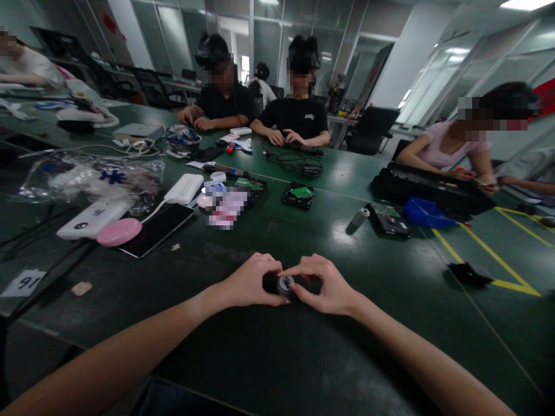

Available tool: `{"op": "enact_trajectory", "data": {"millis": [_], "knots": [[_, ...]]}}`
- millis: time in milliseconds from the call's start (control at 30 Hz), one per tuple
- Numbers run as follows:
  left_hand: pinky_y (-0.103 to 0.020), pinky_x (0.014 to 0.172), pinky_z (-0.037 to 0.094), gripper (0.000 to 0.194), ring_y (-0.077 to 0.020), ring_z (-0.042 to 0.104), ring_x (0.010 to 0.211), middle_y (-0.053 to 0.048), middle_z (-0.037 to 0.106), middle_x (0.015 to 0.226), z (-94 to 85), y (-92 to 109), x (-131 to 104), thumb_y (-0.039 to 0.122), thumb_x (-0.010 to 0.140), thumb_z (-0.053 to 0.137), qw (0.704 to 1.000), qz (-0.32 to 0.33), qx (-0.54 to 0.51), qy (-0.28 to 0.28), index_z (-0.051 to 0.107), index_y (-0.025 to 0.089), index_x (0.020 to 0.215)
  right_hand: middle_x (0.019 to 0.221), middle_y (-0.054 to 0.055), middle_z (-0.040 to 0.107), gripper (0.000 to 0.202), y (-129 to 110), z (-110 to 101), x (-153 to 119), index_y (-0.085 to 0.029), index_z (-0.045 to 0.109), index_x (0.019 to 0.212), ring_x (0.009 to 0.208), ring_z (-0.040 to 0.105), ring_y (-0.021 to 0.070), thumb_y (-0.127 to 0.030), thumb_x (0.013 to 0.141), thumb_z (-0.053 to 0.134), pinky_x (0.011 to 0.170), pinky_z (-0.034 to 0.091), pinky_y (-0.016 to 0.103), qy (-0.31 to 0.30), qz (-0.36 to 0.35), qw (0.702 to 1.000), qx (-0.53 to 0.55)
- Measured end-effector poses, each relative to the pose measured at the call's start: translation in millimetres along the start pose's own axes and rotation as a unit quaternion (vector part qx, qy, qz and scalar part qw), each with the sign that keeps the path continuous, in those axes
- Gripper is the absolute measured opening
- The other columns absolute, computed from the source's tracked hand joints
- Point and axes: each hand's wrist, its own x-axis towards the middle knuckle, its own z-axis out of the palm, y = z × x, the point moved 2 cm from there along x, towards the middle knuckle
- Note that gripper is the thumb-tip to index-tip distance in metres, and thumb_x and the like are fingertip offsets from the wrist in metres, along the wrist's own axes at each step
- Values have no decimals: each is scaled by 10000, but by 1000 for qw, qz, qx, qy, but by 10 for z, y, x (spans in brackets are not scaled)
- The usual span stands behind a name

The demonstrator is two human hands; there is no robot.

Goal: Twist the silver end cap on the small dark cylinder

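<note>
My left hand [251, 283] and my right hand [323, 284] meet just above the dark green table [277, 346], near its front middle. Between their fingertips sits a small round metal part [285, 285], silver with a dark body behind it. Both hands pinch it, the left from the left side, the right from the right with the forefinger over its top. Most of the part's dark body is hidden by my fingers.
A black phone [158, 228], a pink oval case [119, 231] and a white power bank [93, 218] lie at the left. Circuit boards [299, 195], a hard drive [388, 218], a blue tray [422, 212] and cables lie farther back. Several people sit across the table.
</note>
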Motion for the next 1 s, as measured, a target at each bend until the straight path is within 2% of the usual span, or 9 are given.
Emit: {"op": "enact_trajectory", "data": {"millis": [133,400,633,800,1000], "knots": [[-348,789,392,370,-218,561,866,8,606,878,-4,12,-2,504,683,793,1000,0,-4,-7,613,221,839,636,-24,571,189,17,16,-4,-223,736,990,580,507,117,-246,849,613,646,345,283,22,-13,1000,10],[-343,780,391,366,-217,567,855,10,608,868,16,5,-7,489,676,802,1000,2,2,2,607,220,831,653,-12,597,233,12,1,-3,-205,725,1019,590,527,125,-221,833,585,639,324,289,10,-39,999,-9],[-337,787,387,359,-208,568,855,20,611,870,3,24,-12,459,665,821,1000,2,-10,9,605,220,823,676,3,629,186,35,-52,1,-185,715,861,588,522,128,-206,821,534,665,352,297,52,-5,999,-3],[-338,767,396,402,-218,566,848,4,609,873,-3,22,-6,514,662,804,1000,-2,-3,3,602,211,831,639,-17,602,229,25,-23,-1,-211,719,1006,560,510,122,-265,830,583,646,342,292,37,-11,999,-11],[-342,784,391,356,-214,565,860,12,615,877,3,15,-11,484,675,802,1000,0,-5,-3,613,224,830,575,-39,568,185,40,33,4,-228,743,962,524,502,105,-287,821,639,631,331,283,35,-21,999,-12]]}}
